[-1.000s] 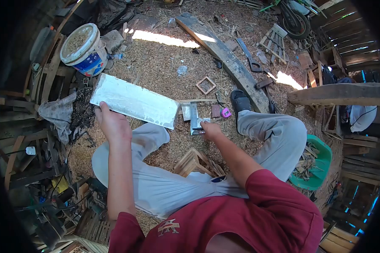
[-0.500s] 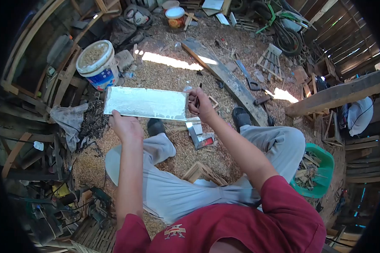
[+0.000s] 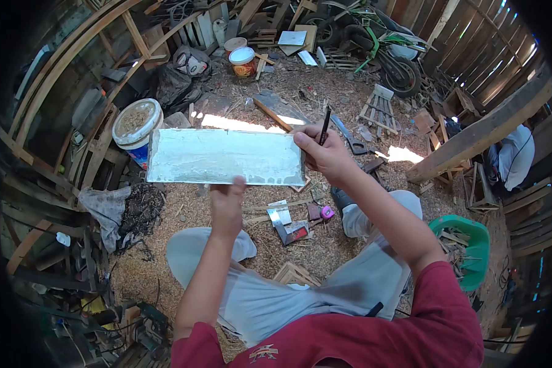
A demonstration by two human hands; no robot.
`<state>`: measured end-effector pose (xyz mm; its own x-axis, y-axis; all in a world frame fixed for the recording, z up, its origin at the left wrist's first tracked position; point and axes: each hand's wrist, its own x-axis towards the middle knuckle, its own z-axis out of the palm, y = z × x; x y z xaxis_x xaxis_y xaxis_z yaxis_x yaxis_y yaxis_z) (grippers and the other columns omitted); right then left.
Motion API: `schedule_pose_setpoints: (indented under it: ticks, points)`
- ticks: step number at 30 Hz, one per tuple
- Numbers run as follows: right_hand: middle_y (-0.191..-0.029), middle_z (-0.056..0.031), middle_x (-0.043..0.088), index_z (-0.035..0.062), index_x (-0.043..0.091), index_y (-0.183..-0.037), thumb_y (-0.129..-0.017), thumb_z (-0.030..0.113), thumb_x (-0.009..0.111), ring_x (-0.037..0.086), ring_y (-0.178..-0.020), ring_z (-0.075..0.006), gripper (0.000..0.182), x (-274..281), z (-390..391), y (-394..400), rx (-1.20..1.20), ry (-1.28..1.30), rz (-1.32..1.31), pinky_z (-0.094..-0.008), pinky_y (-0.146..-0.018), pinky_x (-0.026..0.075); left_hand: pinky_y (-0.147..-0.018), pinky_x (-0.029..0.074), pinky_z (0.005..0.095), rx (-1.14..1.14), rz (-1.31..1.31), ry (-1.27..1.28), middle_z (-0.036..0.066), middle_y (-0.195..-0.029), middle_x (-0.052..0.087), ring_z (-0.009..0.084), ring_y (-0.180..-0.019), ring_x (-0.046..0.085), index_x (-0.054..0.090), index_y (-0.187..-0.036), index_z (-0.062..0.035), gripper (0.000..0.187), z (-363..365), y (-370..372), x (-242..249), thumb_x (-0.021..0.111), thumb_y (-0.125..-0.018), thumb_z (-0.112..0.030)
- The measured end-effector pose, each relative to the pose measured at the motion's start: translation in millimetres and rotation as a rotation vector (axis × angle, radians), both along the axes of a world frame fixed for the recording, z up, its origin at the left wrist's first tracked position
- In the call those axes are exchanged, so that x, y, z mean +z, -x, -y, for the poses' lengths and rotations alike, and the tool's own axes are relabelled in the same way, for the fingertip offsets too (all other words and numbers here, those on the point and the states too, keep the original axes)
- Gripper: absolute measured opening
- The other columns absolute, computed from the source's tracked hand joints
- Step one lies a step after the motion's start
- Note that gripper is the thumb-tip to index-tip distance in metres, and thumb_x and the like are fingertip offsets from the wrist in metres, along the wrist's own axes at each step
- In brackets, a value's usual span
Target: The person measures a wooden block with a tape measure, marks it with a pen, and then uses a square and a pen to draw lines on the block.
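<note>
A long rectangular board (image 3: 224, 156) with a streaky white coating on its face is held up in front of me, its long side nearly level. My left hand (image 3: 227, 208) is at the lower edge near the middle, thumb on the coated face and fingers hidden behind. Gripping the right end is my right hand (image 3: 326, 153), with a thin dark pen (image 3: 325, 126) also tucked in its fingers and pointing up. Below the board, a metal square (image 3: 282, 224), a red item (image 3: 297, 234) and a pink tape measure (image 3: 327, 212) lie on the ground.
Wood shavings cover the ground. A large white bucket (image 3: 138, 126) stands at the left, a green tub of wood scraps (image 3: 481, 257) at the right. Farther off are a handsaw (image 3: 348, 136), a small slatted wooden piece (image 3: 380, 110) and a green motorbike (image 3: 386, 46). A thick post (image 3: 478, 135) slants at the right.
The board is closer and appears larger. My left hand has shifted right along its lower edge, from near the left end towards the middle. The pen in my right hand stands more upright.
</note>
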<state>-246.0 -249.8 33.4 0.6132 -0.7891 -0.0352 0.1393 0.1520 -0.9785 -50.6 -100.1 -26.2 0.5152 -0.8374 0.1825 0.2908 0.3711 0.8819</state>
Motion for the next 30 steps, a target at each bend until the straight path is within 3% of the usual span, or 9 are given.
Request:
schedule_pose_setpoints:
  ticks: [5,7,9,11,15,19,20,23,30]
  points:
    - [-0.067,0.0071,0.052,0.0049,0.07,-0.111,-0.105,0.03,0.064,0.039,-0.051,-0.0022,0.027,-3,3,5,-0.037,0.212,-0.105,-0.0226,-0.047,0.027,-0.094,0.051,0.0284,-0.129,0.02,-0.185,0.008,-0.129,0.064,0.015,-0.107,0.064,0.055,-0.139,-0.0023,0.045,13,32,7,0.072,-0.101,-0.019]
    - [-0.067,0.0038,0.055,0.005,0.068,-0.111,-0.109,0.038,0.055,0.042,-0.05,-0.0025,0.036,4,10,11,-0.085,0.216,-0.146,-0.0229,-0.045,0.029,-0.096,0.058,0.0371,-0.151,-0.089,-0.167,0.011,-0.129,0.064,0.0212,-0.113,0.067,0.052,-0.14,-0.0024,0.045,20,38,11,0.068,-0.102,-0.019]
    - [-0.062,0.0022,0.052,0.0038,0.064,-0.113,-0.111,0.047,0.041,0.043,-0.049,-0.0071,0.049,15,24,24,-0.145,0.195,-0.012,-0.0259,-0.048,0.032,-0.1,0.06,0.0464,-0.21,-0.198,-0.144,0.013,-0.133,0.063,0.027,-0.12,0.066,0.05,-0.142,-0.0029,0.046,26,45,30,0.066,-0.102,-0.021]
    - [-0.065,-0.0033,0.061,0.0039,0.063,-0.11,-0.111,0.051,0.033,0.048,-0.053,-0.0088,0.056,43,25,21,-0.357,-0.199,0.3,-0.0264,-0.056,0.039,-0.093,0.065,0.0463,-0.189,-0.195,-0.152,0.015,-0.13,0.065,0.0278,-0.115,0.07,0.051,-0.14,-0.0018,0.045,33,45,30,0.067,-0.102,-0.021]
    - [-0.075,-0.0099,0.068,0.0036,0.059,-0.116,-0.111,0.055,0.022,0.056,-0.06,-0.0119,0.064,-4,77,65,-0.001,0.032,0.525,-0.0283,-0.06,0.046,-0.092,0.066,0.0437,-0.157,-0.164,-0.157,0.016,-0.129,0.066,0.027,-0.113,0.071,0.052,-0.139,0.0017,0.045,42,45,35,0.066,-0.103,-0.02]
    - [-0.101,-0.0127,0.07,-0.0012,0.059,-0.121,-0.111,0.037,0.042,0.068,-0.077,-0.0169,0.043,28,44,59,-0.041,0.187,0.261,-0.0282,-0.066,0.052,-0.091,0.066,0.0446,-0.129,-0.17,-0.156,0.017,-0.128,0.066,0.0273,-0.112,0.071,0.052,-0.139,0.0015,0.046,50,47,40,0.067,-0.102,-0.021]
    - [-0.097,-0.0103,0.071,-0.0018,0.058,-0.123,-0.106,0.018,0.054,0.067,-0.077,-0.0149,0.027,28,40,57,-0.039,0.248,0.273,-0.027,-0.068,0.053,-0.091,0.066,0.045,-0.123,-0.178,-0.164,0.017,-0.128,0.066,0.0274,-0.112,0.071,0.052,-0.139,0.0014,0.046,52,49,42,0.067,-0.102,-0.021]
    - [-0.097,-0.0116,0.072,-0.0014,0.057,-0.125,-0.101,0.007,0.057,0.068,-0.078,-0.0132,0.026,23,33,57,0.01,0.352,0.223,-0.027,-0.069,0.055,-0.09,0.066,0.0459,-0.13,-0.19,-0.178,0.017,-0.128,0.066,0.0278,-0.112,0.072,0.051,-0.139,0.0012,0.047,58,53,43,0.067,-0.101,-0.02]
    - [-0.086,-0.0061,0.067,0.0029,0.05,-0.111,-0.108,0.013,0.055,0.065,-0.075,-0.0103,0.011,10,41,55,-0.129,0.459,0.249,-0.0253,-0.066,0.053,-0.09,0.066,0.0458,-0.159,-0.128,-0.189,0.017,-0.129,0.065,0.0283,-0.112,0.071,0.05,-0.141,0.001,0.05,69,64,45,0.068,-0.101,-0.021]
